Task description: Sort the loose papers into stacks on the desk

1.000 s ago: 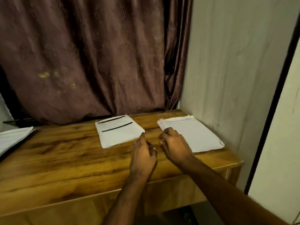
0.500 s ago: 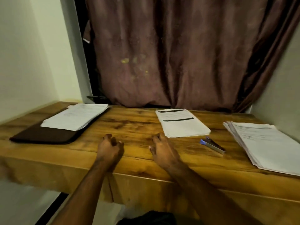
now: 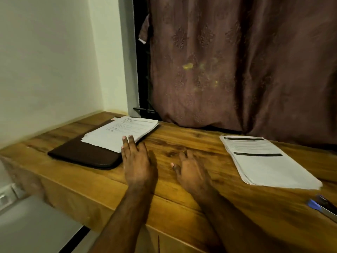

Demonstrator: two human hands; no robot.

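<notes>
A pile of white printed papers lies on a dark brown folder at the desk's left. My left hand reaches out flat, its straight fingertips at the near right corner of that pile. My right hand hovers over the bare wood just to the right, fingers relaxed and holding nothing. A second stack of papers with two black bars sits at the right, apart from both hands.
The wooden desk runs along a brown curtain at the back and a pale wall at the left. A blue and silver stapler lies near the right edge. The desk's front edge is below my forearms.
The view has swung left. Both hands moved left across the desk, and my left hand went from curled to flat at the papers on the folder. The stapler lies on the desk.
</notes>
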